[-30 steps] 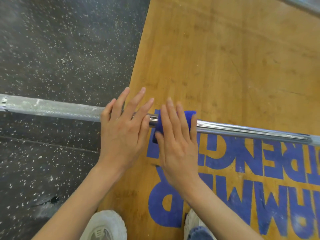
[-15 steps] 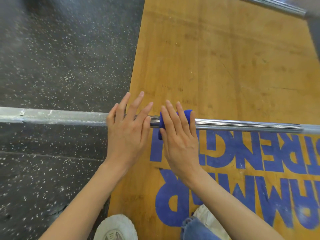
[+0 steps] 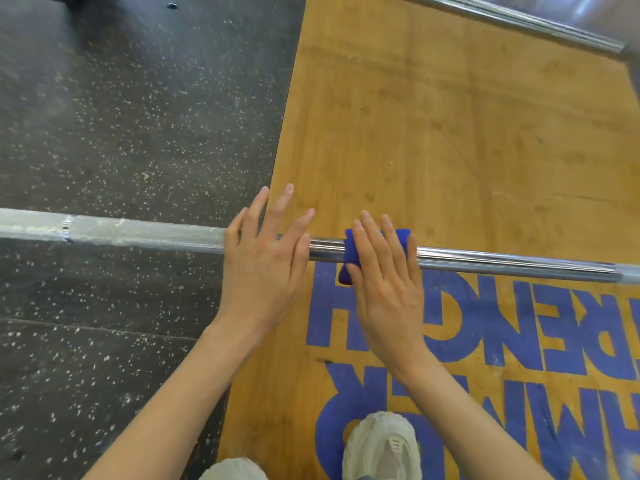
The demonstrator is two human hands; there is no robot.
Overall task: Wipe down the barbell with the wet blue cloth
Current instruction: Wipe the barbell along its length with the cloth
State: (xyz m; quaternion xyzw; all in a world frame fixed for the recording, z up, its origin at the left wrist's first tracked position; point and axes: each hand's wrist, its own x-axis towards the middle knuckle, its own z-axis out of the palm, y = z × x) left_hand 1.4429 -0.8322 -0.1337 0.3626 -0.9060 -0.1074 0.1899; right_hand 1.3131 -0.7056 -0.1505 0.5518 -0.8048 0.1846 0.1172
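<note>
The barbell is lying across the black floor and the wooden platform. The blue cloth is sitting on its shiny part. The right hand is pressing the cloth with flat fingers. The left hand is resting flat on the bar's rough gray part.

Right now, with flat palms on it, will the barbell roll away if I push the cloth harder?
Probably yes: the barbell is a round, smooth chrome shaft lying free. The left hand lies flat, not gripping. The blue cloth under the right hand looks soft and may slide.
</note>
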